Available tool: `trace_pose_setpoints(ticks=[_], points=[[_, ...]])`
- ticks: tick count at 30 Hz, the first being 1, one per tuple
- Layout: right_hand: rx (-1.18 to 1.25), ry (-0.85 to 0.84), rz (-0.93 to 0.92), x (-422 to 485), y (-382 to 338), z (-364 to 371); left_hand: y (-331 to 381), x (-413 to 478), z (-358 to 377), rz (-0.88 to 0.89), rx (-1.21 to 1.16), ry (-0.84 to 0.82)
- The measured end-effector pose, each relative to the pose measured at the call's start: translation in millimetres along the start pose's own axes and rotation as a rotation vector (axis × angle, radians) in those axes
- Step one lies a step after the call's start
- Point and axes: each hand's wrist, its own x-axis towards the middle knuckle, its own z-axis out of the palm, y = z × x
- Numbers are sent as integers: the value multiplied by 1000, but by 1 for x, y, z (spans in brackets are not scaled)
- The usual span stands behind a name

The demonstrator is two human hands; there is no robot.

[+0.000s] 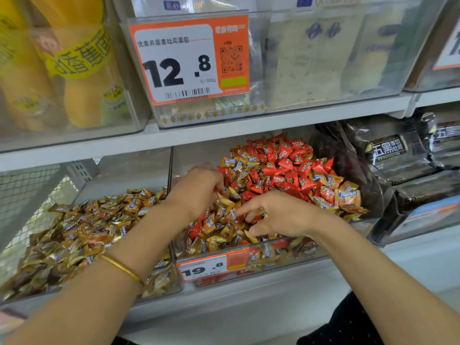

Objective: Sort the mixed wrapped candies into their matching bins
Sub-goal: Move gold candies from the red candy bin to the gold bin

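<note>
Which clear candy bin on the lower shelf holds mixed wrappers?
The clear plastic bin with the 19.8 price tag: red wrapped candies and gold wrapped candies lie mixed there. The clear plastic bin left of it holds gold only.

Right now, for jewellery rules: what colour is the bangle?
Gold; head view shows the bangle best.
</note>
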Motion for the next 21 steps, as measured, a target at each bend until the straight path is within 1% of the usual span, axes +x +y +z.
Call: trace_pose_setpoints(ticks=[2, 3, 5, 6, 8, 10, 12, 14, 17, 18, 20, 21], points=[[-67, -67, -13, 0, -1, 0, 1, -4, -1, 16, 84, 7], [-108, -97, -23, 1, -1, 1, 1, -7, -1, 51, 108, 22], [-175, -150, -45, 4, -2, 0, 7, -12, -2, 169, 88, 54], [-196, -179, -55, 5, -2, -1, 9, -14, -3, 218, 52, 13], [-233, -229, -68, 7, -2, -3, 11, -15, 1, 245, 30, -172], [-272, -262, -81, 8, -2, -3, 13, -15, 3, 231, 104, -339], [-292, -282, -91, 10, 0, -4, 11, -16, 2, 196, 95, -411], [-291, -286, -87, 11, 2, -6, 11, -17, -5, 139, 3, -501], [-285, -318, -57, 13, 4, -9, 13, -20, -20, 49, -168, -711], [-297, -341, -47, 14, 3, -9, 14, -21, -24, 12, -190, -793], [-334, -368, -23, 17, 1, -8, 17, -21, -26, -34, -151, -898], [-353, -368, -8, 18, -1, -7, 17, -21, -23, -32, -107, -908]])
